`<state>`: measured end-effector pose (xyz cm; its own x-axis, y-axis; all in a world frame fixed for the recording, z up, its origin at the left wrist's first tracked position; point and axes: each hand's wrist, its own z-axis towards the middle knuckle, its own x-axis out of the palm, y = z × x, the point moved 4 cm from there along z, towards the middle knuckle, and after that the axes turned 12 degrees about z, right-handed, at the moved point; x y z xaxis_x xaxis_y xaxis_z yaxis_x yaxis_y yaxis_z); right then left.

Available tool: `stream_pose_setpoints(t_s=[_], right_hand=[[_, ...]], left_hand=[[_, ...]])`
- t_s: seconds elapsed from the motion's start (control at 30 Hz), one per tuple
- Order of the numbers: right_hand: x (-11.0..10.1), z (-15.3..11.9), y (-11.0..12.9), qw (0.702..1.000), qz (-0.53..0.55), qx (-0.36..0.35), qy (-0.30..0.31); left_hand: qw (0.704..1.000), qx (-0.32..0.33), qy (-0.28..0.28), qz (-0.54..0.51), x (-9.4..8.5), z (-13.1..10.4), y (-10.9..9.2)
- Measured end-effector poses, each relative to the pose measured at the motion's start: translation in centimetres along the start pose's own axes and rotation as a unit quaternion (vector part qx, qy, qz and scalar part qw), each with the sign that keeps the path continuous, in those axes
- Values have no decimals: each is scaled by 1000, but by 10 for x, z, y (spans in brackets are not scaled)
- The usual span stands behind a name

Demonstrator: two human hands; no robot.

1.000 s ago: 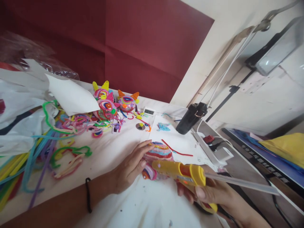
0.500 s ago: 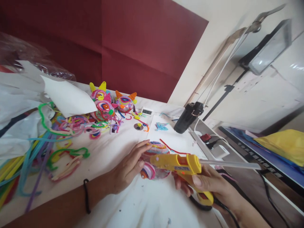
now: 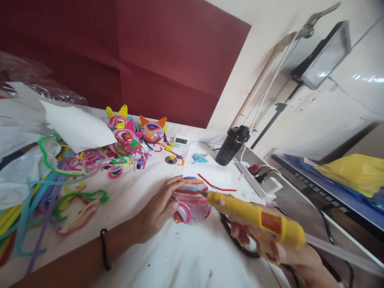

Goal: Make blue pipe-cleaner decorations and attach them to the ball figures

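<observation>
My left hand (image 3: 157, 210) is wrapped against the left side of a round ornament (image 3: 196, 204), covered with coloured fuzzy strips and standing on the white table. An orange and white eye-like piece sits on its lower left. My right hand (image 3: 282, 252) grips a yellow glue gun (image 3: 255, 216) with a clear glue stick out of its back. The gun's dark nozzle points left, at the upper right surface of the ornament; whether it touches cannot be told. A red fuzzy strip (image 3: 216, 187) lies just behind.
Finished ornaments with ears (image 3: 153, 130) stand at the back left, beside piled pipe cleaners (image 3: 87, 160) and white paper (image 3: 75, 126). Behind are a small display (image 3: 181, 140), a blue piece (image 3: 200, 158) and a black bottle (image 3: 232, 146). A power strip (image 3: 255, 170) and black cable lie right.
My right hand has moved right and down with the glue gun, which now tilts with its nozzle up-left and uncovers more of the ornament. The whole view has shifted slightly.
</observation>
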<state>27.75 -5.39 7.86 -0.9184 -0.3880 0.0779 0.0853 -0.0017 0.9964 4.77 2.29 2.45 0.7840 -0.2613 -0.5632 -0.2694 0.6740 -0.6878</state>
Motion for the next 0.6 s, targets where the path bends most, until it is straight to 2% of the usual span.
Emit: stream_pose_setpoints(t_s=[0.07, 0.17, 0.27, 0.37, 0.43, 0.53, 0.6], right_hand=[[-2, -10, -2, 998, -46, -39, 2], [2, -21, -9, 988, -147, -34, -17], [16, -24, -17, 978, -202, -42, 42], [28, -18, -23, 961, -240, -88, 106], [35, -12, -25, 945, -277, -117, 131], [46, -2, -26, 912, -351, -121, 177], [51, 3, -24, 893, -392, -121, 187]], left_hand=[[1000, -1, -8, -9, 0, 1, 2], [1000, -7, -23, -16, 0, 2, 4], [999, -18, -24, -31, -1, 3, 5], [997, -33, -14, -65, -2, 5, 3], [995, -43, -9, -86, -2, 6, 2], [994, -47, -5, -95, -2, 7, 0], [995, -41, -13, -88, -3, 8, -1]])
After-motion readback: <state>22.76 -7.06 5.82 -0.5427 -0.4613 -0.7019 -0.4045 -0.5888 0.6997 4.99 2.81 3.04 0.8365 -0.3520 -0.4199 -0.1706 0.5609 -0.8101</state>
